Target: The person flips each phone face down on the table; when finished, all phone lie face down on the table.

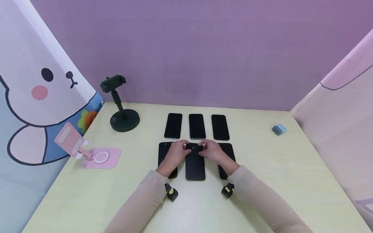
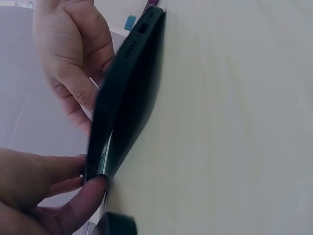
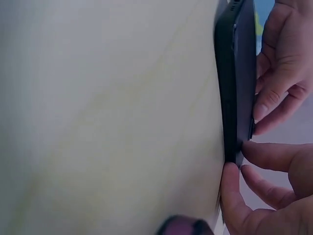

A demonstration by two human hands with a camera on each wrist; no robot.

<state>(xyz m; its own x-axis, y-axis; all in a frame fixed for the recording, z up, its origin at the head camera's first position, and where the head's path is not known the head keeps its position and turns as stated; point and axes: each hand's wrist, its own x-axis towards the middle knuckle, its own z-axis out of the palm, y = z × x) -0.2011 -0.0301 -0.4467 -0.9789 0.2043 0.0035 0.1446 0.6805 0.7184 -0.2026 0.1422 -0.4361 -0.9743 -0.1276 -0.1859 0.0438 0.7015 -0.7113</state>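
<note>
Pink stand [image 1: 70, 137]: far left of the worktop [image 1: 306, 181], plate tilted, white ring on base. No brand legible.
Dark stand [image 1: 124, 121]: behind and right of it, round base, holder carries no phone. No lettering seen.
Left phones: rear left phone [image 1: 173, 126], dark face up; near left phone [image 1: 163, 152], camera corner showing, partly under the left arm. No logo readable.
Left hand [image 1: 176, 151]: thumb and finger pinched on the centre phone's far left corner, no visible slack.
Centre phone [image 1: 195, 166]: near row, middle, between both hands, camera end away from the person. Left wrist view shows port and speaker holes at the near end, dark gap or shadow below; can't tell how far it's lifted. No brand legible.
Step in hand: looks like two-handed handling of the centre phone by its far corners.
Next move: probably calls for both hands moving level and together, clear of the neighbours.
Rear centre phone [image 1: 197, 127]: straight beyond it, black face, no text.
Right hand [image 1: 212, 150]: thumb and fingertips pinched on the far right corner, mirroring the left.
Right phones: rear right phone [image 1: 220, 127], dark face; near right phone [image 1: 228, 150], partly hidden by the right arm. No markings readable.
Blue block [image 1: 279, 129]: far right, well apart, two-tone. Any writing too small to read.
</note>
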